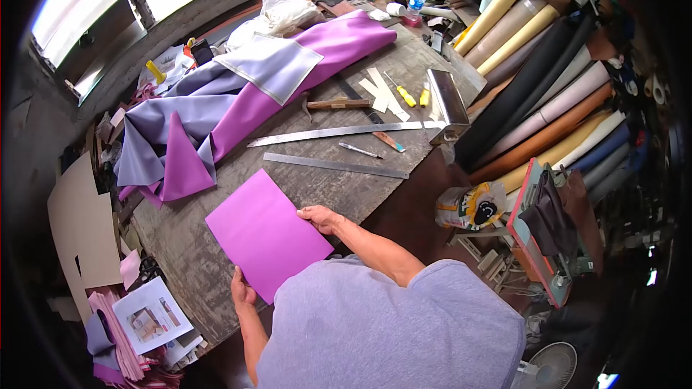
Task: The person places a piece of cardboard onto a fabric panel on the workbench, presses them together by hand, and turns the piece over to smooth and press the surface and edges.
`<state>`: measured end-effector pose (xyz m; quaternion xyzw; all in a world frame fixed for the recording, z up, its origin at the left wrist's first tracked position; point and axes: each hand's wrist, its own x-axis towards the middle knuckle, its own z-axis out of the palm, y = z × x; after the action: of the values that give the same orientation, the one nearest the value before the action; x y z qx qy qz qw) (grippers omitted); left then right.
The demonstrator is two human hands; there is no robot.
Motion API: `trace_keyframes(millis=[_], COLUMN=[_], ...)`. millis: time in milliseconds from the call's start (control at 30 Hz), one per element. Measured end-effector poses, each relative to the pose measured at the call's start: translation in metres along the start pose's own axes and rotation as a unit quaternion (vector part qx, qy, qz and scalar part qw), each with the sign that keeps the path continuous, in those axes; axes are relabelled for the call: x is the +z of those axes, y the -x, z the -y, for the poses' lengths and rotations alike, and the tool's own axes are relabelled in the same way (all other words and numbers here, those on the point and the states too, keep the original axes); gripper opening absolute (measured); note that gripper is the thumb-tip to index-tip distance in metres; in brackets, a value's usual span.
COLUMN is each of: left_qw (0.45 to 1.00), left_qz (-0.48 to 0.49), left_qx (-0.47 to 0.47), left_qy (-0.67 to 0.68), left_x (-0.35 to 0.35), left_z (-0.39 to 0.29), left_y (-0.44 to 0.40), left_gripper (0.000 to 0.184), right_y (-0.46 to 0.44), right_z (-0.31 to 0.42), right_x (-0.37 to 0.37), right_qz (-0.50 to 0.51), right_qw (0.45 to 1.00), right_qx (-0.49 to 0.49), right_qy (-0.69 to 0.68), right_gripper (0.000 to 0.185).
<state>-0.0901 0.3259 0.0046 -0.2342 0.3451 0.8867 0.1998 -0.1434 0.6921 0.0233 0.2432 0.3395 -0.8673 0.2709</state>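
Observation:
A flat four-sided purple sheet [267,234] lies level over the near part of the worn table [173,234]. My right hand [319,219] pinches its right edge, thumb on top. At the lower left edge of the sheet, my left hand [242,288] grips it with the fingers partly hidden. Just beyond the sheet are a steel ruler [335,166], a longer metal square [331,132] and a thin pen-like tool [360,150]. A hammer [339,104] rests farther back, beside a large purple and grey material [238,119] heaped in folds.
Yellow-handled tools [407,96] and a metal block [448,97] are at the table's right end. Rolls of material [533,115] lean at the right. Printed paper [151,315] lies at the lower left, and a fan [553,366] stands at the lower right.

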Motion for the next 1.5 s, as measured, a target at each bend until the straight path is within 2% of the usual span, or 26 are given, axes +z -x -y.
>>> trace_keyframes(millis=[167, 267, 333, 367, 400, 500, 567, 633, 700, 767, 867, 933, 1033, 1200, 1300, 1333, 1400, 1500], left_qw=[1.000, 0.998, 0.995, 0.987, 0.985, 0.980, 0.974, 0.971, 0.970, 0.979, 0.976, 0.974, 0.980, 0.987, 0.984, 0.979, 0.967, 0.952], left_qz=[-0.020, -0.041, -0.056, -0.062, -0.060, -0.059, -0.069, -0.100, -0.124, -0.102, -0.126, -0.144, -0.140, -0.123, -0.127, -0.141, -0.158, -0.154], left_qx=[-0.001, -0.025, 0.033, 0.062, 0.072, 0.103, 0.132, 0.139, 0.133, 0.114, 0.110, 0.100, 0.050, 0.028, 0.003, -0.003, -0.010, 0.006], left_qy=[0.003, 0.040, -0.079, -0.138, -0.143, -0.157, -0.170, -0.169, -0.160, -0.134, -0.140, -0.142, -0.133, -0.096, -0.126, -0.147, -0.200, -0.263], left_x=[0.014, 0.026, 0.018, 0.010, 0.004, -0.011, -0.026, -0.041, -0.069, -0.097, -0.105, -0.109, -0.123, -0.120, -0.131, -0.133, -0.136, -0.139], left_z=[0.000, -0.003, 0.002, 0.002, -0.001, -0.017, -0.034, -0.052, -0.063, -0.070, -0.067, -0.068, -0.076, -0.078, -0.092, -0.095, -0.103, -0.115], left_y=[0.006, 0.009, 0.004, 0.002, 0.003, 0.010, 0.020, 0.029, 0.026, 0.017, 0.009, 0.007, 0.004, 0.001, -0.006, -0.008, -0.013, -0.021], left_gripper=[0.030, 0.030, 0.029, 0.029, 0.028, 0.026, 0.026, 0.026, 0.027, 0.027, 0.030, 0.032, 0.035, 0.038, 0.039, 0.039, 0.036, 0.029], right_y=[0.004, 0.002, 0.016, 0.026, 0.038, 0.107, 0.169, 0.239, 0.319, 0.377, 0.438, 0.446, 0.448, 0.443, 0.408, 0.419, 0.431, 0.435], right_z=[0.000, -0.004, 0.003, 0.007, 0.014, 0.065, 0.112, 0.150, 0.186, 0.201, 0.215, 0.209, 0.199, 0.182, 0.140, 0.138, 0.142, 0.136], right_x=[0.004, 0.000, 0.009, 0.016, 0.019, 0.060, 0.098, 0.130, 0.160, 0.192, 0.214, 0.234, 0.227, 0.249, 0.297, 0.288, 0.285, 0.286], right_qz=[-0.008, -0.021, -0.087, -0.120, -0.150, -0.144, -0.067, 0.022, 0.126, 0.197, 0.234, 0.226, 0.291, 0.298, 0.173, 0.199, 0.241, 0.258], right_qw=[1.000, 0.997, 0.962, 0.929, 0.889, 0.834, 0.882, 0.872, 0.742, 0.615, 0.517, 0.472, 0.459, 0.461, 0.436, 0.477, 0.510, 0.526], right_qx=[-0.007, -0.017, -0.063, -0.085, -0.109, -0.253, -0.300, -0.402, -0.573, -0.715, -0.761, -0.799, -0.770, -0.786, -0.883, -0.852, -0.811, -0.786], right_qy=[0.011, 0.066, 0.251, 0.339, 0.419, 0.469, 0.357, 0.279, 0.323, 0.266, 0.315, 0.295, 0.334, 0.286, 0.036, 0.082, 0.157, 0.199], right_gripper=[0.018, 0.020, 0.025, 0.028, 0.036, 0.035, 0.031, 0.028, 0.020, 0.024, 0.015, 0.018, 0.016, 0.018, 0.013, 0.011, 0.009, 0.010])
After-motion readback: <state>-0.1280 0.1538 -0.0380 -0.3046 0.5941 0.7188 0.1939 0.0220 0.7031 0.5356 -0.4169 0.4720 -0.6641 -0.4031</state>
